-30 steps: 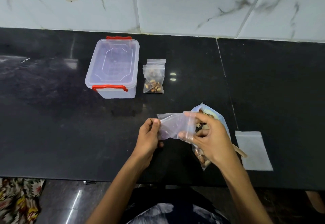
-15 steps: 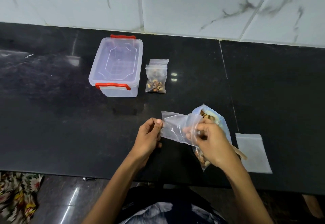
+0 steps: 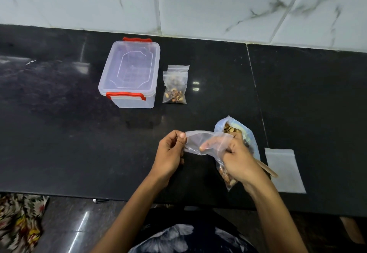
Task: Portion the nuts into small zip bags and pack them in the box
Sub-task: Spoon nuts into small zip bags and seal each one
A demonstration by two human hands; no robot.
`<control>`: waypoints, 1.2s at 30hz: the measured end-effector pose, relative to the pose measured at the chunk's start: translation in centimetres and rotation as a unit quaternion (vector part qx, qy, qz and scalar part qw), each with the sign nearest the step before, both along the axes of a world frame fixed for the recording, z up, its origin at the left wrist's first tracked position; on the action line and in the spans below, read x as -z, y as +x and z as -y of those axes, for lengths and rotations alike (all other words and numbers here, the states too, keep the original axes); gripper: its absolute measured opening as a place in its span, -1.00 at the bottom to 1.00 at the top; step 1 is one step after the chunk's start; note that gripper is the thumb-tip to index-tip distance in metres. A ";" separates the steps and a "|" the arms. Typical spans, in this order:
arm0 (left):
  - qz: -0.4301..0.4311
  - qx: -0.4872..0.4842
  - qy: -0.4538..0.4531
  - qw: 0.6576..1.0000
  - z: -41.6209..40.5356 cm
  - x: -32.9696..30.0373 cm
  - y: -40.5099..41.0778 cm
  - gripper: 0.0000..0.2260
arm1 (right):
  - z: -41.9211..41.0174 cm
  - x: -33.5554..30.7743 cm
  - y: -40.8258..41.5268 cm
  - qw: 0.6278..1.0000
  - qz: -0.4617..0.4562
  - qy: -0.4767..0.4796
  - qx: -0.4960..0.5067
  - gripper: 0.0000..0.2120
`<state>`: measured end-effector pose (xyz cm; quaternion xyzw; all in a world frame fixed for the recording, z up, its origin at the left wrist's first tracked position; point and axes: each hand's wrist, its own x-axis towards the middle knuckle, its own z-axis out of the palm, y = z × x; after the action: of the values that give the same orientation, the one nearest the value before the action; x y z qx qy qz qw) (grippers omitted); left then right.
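We're at the desk (image 3: 59, 133), both hands on an empty zip bag (image 3: 200, 143) held just above it, near the front edge. Left hand (image 3: 168, 153): fingers curled, thumb and forefinger pinching the bag's left edge. Right hand (image 3: 238, 159): fingers curled on the bag's right side, at least one finger visible through the plastic, apparently inside the bag; exact grip blurred. A wooden stick (image 3: 267, 168) pokes out past our right hand; can't tell if the hand holds it.

Nut bag (image 3: 252, 139), the bulk one, lies open just behind and under the right hand, nuts (image 3: 230, 129) visible at its mouth. Filled bag (image 3: 175, 85) lies flat just right of the box (image 3: 131, 73), apart from it. Box is at the back of the desk, lid on, red latches front and back. Flat empty bag (image 3: 284, 170) lies on the desk right of our right hand.

Tiled wall (image 3: 218, 4) behind the desk.
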<state>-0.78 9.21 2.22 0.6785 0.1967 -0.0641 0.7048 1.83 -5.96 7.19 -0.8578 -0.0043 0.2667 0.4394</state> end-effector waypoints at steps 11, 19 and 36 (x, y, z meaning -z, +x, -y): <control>0.183 0.264 0.360 0.876 0.7 -2.6 -0.8 -0.06 | -1.4 -0.6 -1.3 0.980 0.152 -0.123 0.028 -0.89; 0.229 0.113 0.219 0.942 0.6 -1.2 -0.5 -0.25 | 0.4 -2.4 -1.6 0.986 0.149 -0.007 0.075 -0.88; 0.147 0.123 0.131 0.973 2.2 0.2 0.6 -0.12 | 8.1 2.3 -1.4 0.956 0.070 -0.254 0.129 -0.89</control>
<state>-0.15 7.01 2.05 0.7860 0.0120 -0.0235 0.6177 0.40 -14.01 4.93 -0.9509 0.1434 0.1396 0.2363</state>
